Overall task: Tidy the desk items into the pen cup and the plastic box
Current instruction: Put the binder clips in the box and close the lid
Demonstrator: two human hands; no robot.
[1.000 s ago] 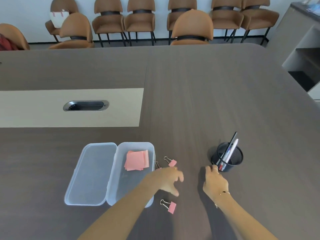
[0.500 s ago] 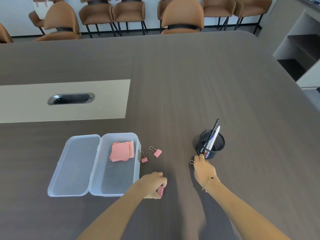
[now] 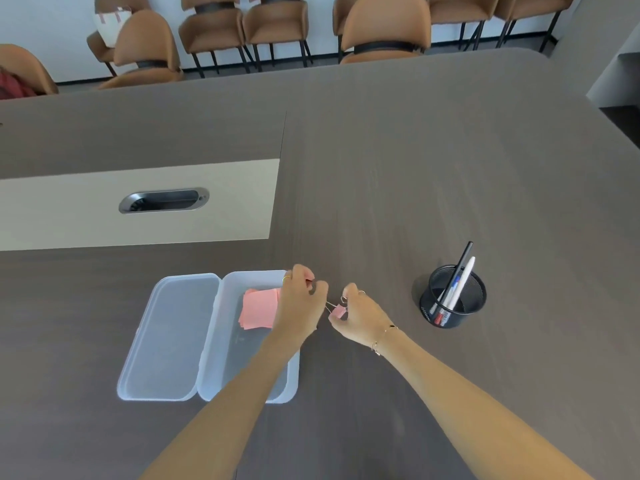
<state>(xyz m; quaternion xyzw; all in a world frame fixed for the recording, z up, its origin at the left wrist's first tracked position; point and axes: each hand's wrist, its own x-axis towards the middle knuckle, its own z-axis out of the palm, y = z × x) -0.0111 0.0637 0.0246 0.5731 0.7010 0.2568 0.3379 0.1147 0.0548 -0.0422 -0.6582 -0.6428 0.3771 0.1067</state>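
Observation:
A clear plastic box (image 3: 221, 355) lies open on the dark table, its lid (image 3: 166, 337) flat to the left. Pink sticky notes (image 3: 258, 308) rest inside it. My left hand (image 3: 299, 299) hovers over the box's right rim, fingers closed around a pink binder clip that shows only as a bit of red at the fingertips. Just right of it, my right hand (image 3: 360, 315) pinches another pink binder clip (image 3: 338, 311). A black mesh pen cup (image 3: 453, 297) with several pens stands further right.
A beige inset panel with a metal cable grommet (image 3: 164, 200) lies beyond the box. Brown chairs (image 3: 384, 29) line the table's far edge. A grey shelf unit (image 3: 620, 74) stands at the right.
My left hand picked up a clip near the table's front and carried it up to the box's right rim. My right hand left the pen cup, moved left and took a clip beside the box.

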